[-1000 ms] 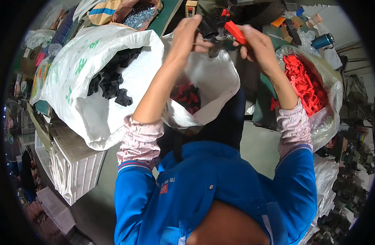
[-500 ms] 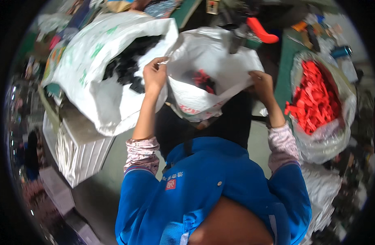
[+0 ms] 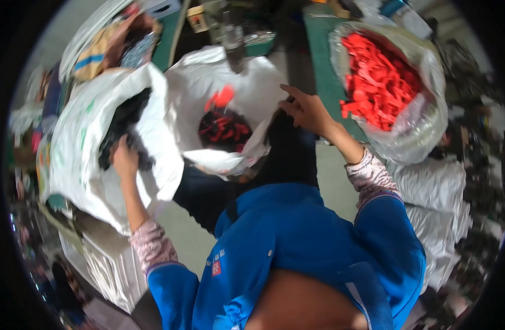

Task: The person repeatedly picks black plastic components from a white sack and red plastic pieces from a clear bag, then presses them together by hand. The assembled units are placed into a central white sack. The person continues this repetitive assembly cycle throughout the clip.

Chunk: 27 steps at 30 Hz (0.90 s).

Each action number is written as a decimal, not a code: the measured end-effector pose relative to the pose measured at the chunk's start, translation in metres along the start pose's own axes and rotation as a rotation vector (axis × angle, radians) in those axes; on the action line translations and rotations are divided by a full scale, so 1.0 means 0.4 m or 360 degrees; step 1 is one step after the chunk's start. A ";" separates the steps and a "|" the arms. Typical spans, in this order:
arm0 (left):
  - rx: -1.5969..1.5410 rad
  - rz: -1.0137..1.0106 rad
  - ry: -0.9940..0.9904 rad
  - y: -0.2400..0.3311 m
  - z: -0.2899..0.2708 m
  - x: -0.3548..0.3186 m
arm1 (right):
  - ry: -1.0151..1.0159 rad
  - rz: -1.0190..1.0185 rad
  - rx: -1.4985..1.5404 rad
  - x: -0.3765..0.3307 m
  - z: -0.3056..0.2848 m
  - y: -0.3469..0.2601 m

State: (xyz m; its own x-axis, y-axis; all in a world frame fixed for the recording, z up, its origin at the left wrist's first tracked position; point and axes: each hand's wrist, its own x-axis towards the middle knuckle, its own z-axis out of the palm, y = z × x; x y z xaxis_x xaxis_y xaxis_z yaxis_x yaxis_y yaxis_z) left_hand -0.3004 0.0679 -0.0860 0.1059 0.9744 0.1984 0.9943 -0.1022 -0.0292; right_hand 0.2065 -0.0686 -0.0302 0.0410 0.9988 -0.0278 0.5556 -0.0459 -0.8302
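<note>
Left hand: the left hand (image 3: 125,159) was reaching into the mouth of the big white sack (image 3: 79,148) at the person's left, fingers curled down among the black parts (image 3: 123,124); whether it had closed on one could not be told.
Right hand: the right hand (image 3: 306,110) was held up, empty, fingers loosely spread, not touching any part.
Black parts: dark pieces heaped inside the sack, directly under and just beyond the left hand, touching its fingers.
White sack: slumped open, its rim folded outward around the left wrist.
Middle bag: a white plastic bag (image 3: 247,82) stood open between the two hands, its near edge just left of the right hand.
Mixed parts: a small pile of red and black pieces (image 3: 225,127) lay at the bottom of the middle bag, between the hands and nearer the right one.
Clear bag: a transparent bag (image 3: 428,118) sat beyond and to the right of the right hand.
Red parts: red plastic pieces (image 3: 381,77) filled the clear bag, near the right hand but apart from it.
Sleeves: blue jacket (image 3: 296,247) with patterned cuffs, both forearms extended forward.
</note>
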 end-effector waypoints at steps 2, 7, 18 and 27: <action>-0.0417 -0.0014 0.0284 -0.052 0.036 -0.007 | 0.0319 -0.0287 -0.0636 -0.004 -0.109 0.011; -0.1615 -0.0383 0.0476 -0.026 -0.033 -0.047 | 0.0914 0.0363 -0.1559 0.021 -0.505 0.147; -0.4149 -0.0283 -0.0143 0.376 -0.169 -0.060 | 0.1068 0.0389 -0.1732 0.021 -0.630 0.244; -0.3901 -0.0350 -0.0761 0.719 -0.189 -0.008 | 0.0156 0.0323 0.1368 0.060 -0.159 -0.045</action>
State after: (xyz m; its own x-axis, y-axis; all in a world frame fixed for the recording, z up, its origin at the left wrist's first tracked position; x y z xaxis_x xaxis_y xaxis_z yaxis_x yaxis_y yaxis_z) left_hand -0.0144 0.0201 -0.0209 0.3785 0.9214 -0.0881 -0.6897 0.3442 0.6371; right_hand 0.2503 -0.0452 0.0196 0.1636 0.9650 -0.2051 -0.2843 -0.1529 -0.9465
